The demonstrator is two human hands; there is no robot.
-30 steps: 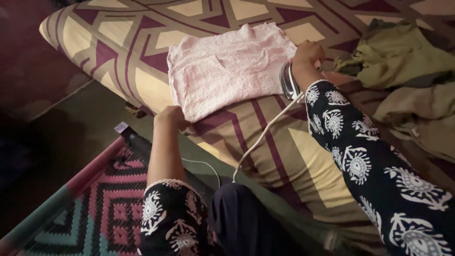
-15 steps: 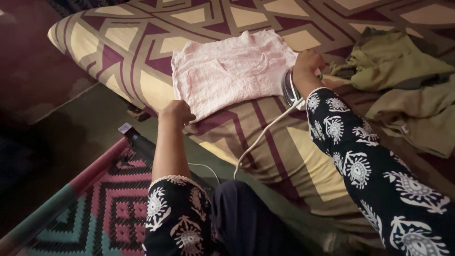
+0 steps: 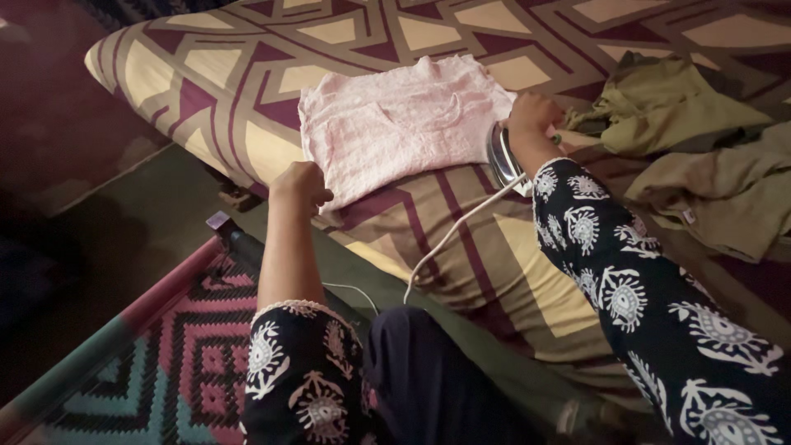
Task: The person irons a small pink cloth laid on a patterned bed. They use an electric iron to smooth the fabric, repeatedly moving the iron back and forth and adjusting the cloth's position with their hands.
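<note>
A folded pink garment (image 3: 395,124) lies flat on a mattress (image 3: 247,91) patterned in cream and maroon. My right hand (image 3: 531,115) grips the handle of an electric iron (image 3: 501,155), which rests at the garment's right edge. Its white cord (image 3: 449,235) trails down toward my lap. My left hand (image 3: 301,183) sits at the garment's near left corner with fingers curled, touching the cloth edge; whether it pinches the fabric is unclear.
Crumpled olive and tan clothes (image 3: 692,140) are heaped on the mattress at the right. A woven cot (image 3: 165,346) with a pink, teal and black pattern stands at lower left, with dark floor (image 3: 124,231) between it and the mattress.
My left hand has shifted slightly up along the garment's near left corner. The iron and my right hand have stayed at the garment's right edge. The view has drifted a little.
</note>
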